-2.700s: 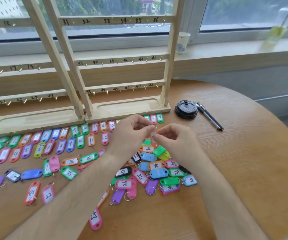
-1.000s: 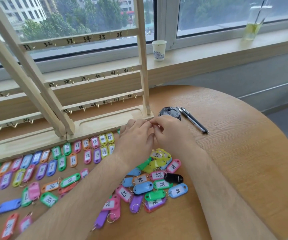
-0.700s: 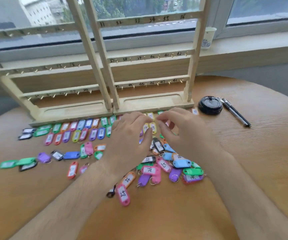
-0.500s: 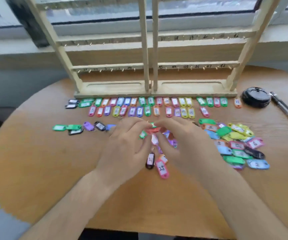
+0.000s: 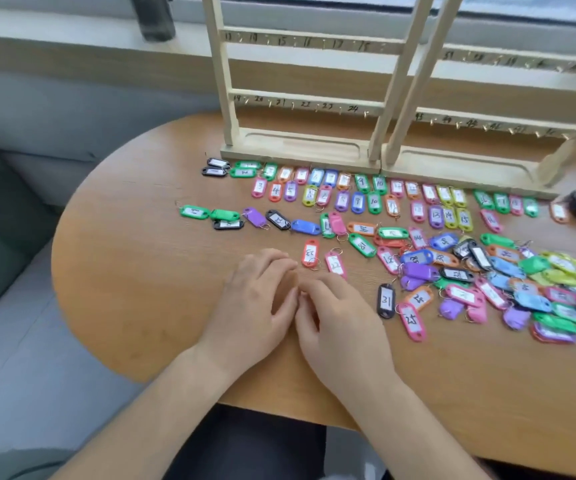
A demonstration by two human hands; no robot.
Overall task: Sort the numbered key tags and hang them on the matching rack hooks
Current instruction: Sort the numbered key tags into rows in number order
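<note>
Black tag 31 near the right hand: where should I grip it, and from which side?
Pinch black tag 31 across its long edges, coming from above and the left. It lies flat, label up, long axis toward you; bare table borders its left edge, while the orange tag and pink tag 25 crowd its right.

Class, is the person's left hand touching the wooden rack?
Apart. The head view shows rows of tags and bare table between the left hand and the rack.
</note>
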